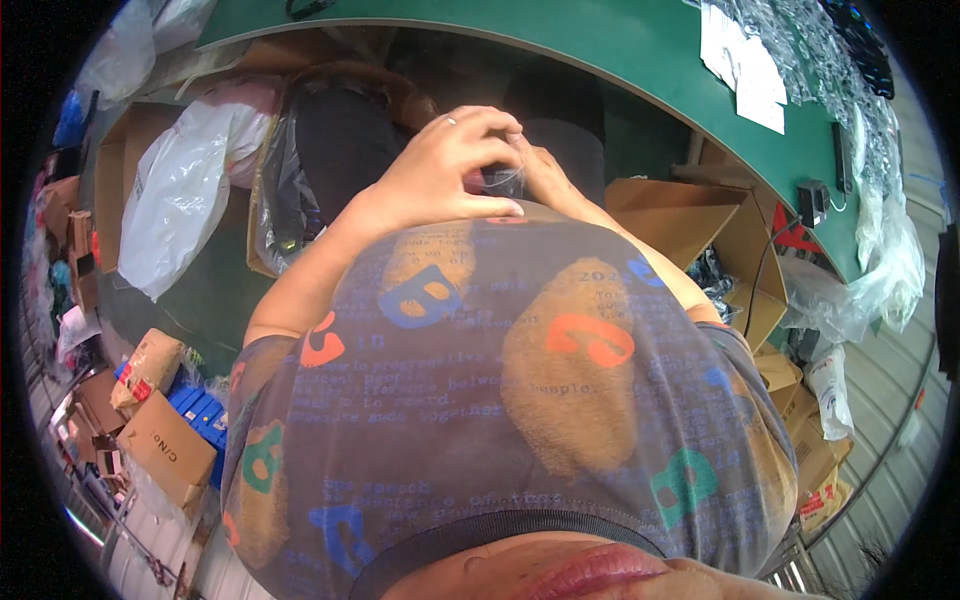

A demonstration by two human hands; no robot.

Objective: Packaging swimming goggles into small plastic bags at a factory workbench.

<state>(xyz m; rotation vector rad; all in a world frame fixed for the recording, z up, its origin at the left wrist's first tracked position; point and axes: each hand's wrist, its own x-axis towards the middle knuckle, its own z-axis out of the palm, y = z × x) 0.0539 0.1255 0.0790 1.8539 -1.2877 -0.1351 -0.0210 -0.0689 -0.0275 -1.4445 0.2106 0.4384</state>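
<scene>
Cardboard boxes [678, 208] flank the hands [452, 160] before a green tabletop [620, 38].

A long green flat-topped table [610, 40] stretches before the person and round to the right. On its right part lie flat white paper sheets [752, 82], with a heap of clear crumpled plastic film [790, 40] just beside them. A small black boxy device [812, 203] sits near the table's right end. The bare left hand [455, 160] and bare right hand [548, 177] meet between torso and table, a small see-through plastic piece [505, 182] between them. Leftward, a long white translucent plastic bag [180, 200] lies across an open brown cardboard box [115, 165]; rightward, partly beneath the table, stands another open brown cardboard carton [668, 205].
</scene>
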